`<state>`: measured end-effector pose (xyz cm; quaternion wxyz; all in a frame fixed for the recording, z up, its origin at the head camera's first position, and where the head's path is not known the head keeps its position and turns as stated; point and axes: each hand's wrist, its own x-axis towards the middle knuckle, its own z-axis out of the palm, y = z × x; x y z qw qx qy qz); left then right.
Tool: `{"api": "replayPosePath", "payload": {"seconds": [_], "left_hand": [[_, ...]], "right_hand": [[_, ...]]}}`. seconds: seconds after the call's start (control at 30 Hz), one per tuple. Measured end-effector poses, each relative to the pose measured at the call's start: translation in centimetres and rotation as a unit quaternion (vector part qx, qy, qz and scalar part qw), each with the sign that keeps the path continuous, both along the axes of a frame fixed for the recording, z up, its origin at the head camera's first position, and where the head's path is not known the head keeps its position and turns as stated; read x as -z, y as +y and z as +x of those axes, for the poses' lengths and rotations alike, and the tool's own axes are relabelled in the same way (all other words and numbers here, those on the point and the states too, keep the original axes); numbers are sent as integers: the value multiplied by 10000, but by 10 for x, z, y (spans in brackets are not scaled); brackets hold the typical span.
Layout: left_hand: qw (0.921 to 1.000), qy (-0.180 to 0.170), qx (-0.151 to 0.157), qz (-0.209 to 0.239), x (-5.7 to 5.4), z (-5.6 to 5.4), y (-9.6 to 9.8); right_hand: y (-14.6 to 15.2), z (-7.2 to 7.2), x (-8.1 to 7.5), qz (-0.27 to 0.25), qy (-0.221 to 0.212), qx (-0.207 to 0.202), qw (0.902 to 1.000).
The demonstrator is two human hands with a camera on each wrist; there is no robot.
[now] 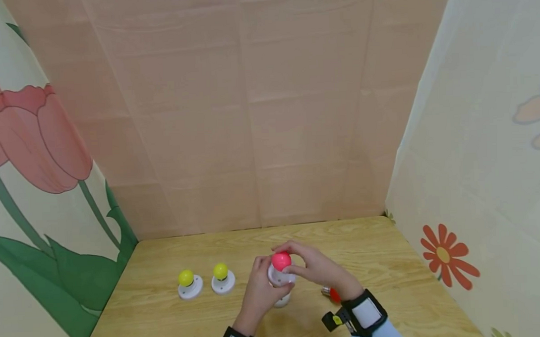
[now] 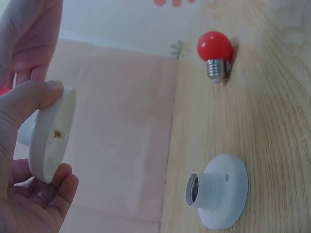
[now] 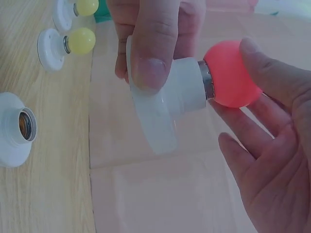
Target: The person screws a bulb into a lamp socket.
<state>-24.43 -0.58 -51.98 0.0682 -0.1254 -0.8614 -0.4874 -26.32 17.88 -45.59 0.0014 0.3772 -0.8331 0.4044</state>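
My left hand [image 1: 263,290] grips a white round lamp socket [image 3: 187,90] by its disc base, raised above the table. In the right wrist view the thumb lies across the base's front. A red light bulb [image 3: 231,75] sits in this socket's mouth, with a band of its metal screw cap showing. My right hand [image 1: 320,266] pinches the bulb's globe between thumb and fingers. The left wrist view looks at the hollow underside of the held base, and the bulb is mostly hidden there.
A second white socket [image 2: 218,191], with no bulb in it, stands on the wooden table [image 1: 154,316] below the hands. Another red bulb [image 2: 215,51] lies loose at the right. Two yellow bulbs [image 1: 186,277] [image 1: 220,271] sit in white sockets at the left.
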Motion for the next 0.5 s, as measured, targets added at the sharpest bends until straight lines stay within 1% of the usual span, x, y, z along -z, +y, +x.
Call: {"api": "replayPosePath", "payload": {"seconds": [0.07,0.13,0.23,0.37,0.43,0.5], "left_hand": [[10000,49,29,10,1,1,0],[9999,124,37,6,1,2,1],[9998,206,39,7,1,3,2],[9997,221,31,-17,2,3,3],[9998,218,17,-21,3,3,4],[9998,217,20,-5,3,3,4]], "right_hand": [[0,1,1,-38,-6,-75,10000],[-1,1,1,-75,136,-74,9999],[-3,3,2,-114,290,135,9994],[-8,7,3,-182,338,636,9972],[-11,9,5,-174,485,954,9941],[-16,10,9,-165,729,1293,9888]]}}
